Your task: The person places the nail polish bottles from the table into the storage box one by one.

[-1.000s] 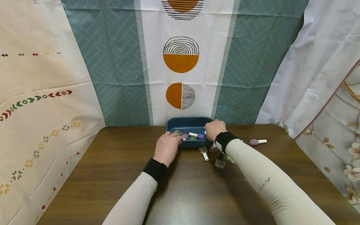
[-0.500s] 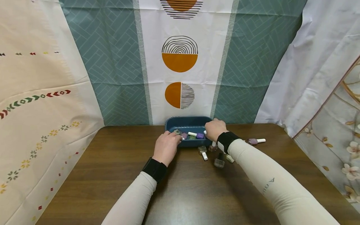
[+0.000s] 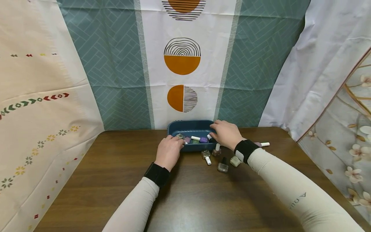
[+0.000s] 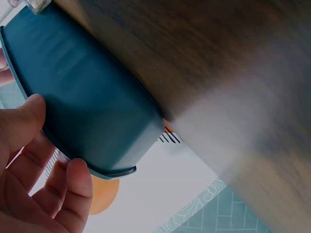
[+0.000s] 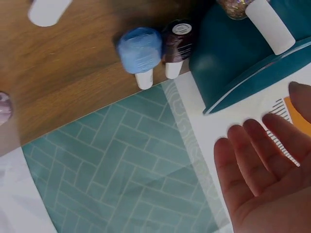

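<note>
right hand [image 3: 228, 133] fingers parted, empty, at right end of blue tray [image 3: 194, 148]; left hand [image 3: 167, 151] grips its left end. polish bottles [image 3: 204, 140] already inside, count unclear; loose bottles [image 3: 223, 167] left on table [image 3: 185, 196].

1. This indoor place is standing cloth-walled on three sides, whether home or studio remaining unclear.
2. A geometric-print curtain [image 3: 121, 64] is hanging behind a wood-grain table [image 3: 197, 203].
3. Cream patterned cloth [image 3: 43, 112] is flanking its left, blossom-print cloth [image 3: 342, 138] its right.

blue bin [image 3: 192, 148] | open-topped || purple bottle [image 3: 204, 140] | white-capped | lying inside, near front wall
</note>
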A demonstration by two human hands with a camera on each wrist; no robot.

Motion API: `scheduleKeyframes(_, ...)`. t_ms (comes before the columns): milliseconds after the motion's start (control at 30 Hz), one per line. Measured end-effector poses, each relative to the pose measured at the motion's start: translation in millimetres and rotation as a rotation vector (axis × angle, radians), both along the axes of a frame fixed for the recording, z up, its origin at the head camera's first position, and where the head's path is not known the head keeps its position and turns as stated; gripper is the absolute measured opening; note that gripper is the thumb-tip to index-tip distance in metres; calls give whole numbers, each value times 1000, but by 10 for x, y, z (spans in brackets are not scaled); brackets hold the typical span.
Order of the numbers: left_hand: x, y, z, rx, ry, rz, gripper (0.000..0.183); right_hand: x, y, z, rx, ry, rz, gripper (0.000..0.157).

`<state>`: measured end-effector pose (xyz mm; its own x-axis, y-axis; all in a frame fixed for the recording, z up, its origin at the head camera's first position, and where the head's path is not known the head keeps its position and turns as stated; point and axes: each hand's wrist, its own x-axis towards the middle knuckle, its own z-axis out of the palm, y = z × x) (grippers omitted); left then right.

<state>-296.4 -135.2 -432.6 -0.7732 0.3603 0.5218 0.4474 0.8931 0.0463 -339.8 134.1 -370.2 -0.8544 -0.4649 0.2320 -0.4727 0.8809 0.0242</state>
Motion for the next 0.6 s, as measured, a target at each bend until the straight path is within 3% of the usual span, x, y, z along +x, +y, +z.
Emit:
scheduleKeyframes(267, -24, -5, -31, 4, -10, -2, 8, 9, 282, 10, -94, 10, 20, 63)
scheduleKeyframes(600, -6, 16, 5, -15, -58, 21, 10, 16, 619, -55, -121, -3, 5, 63)
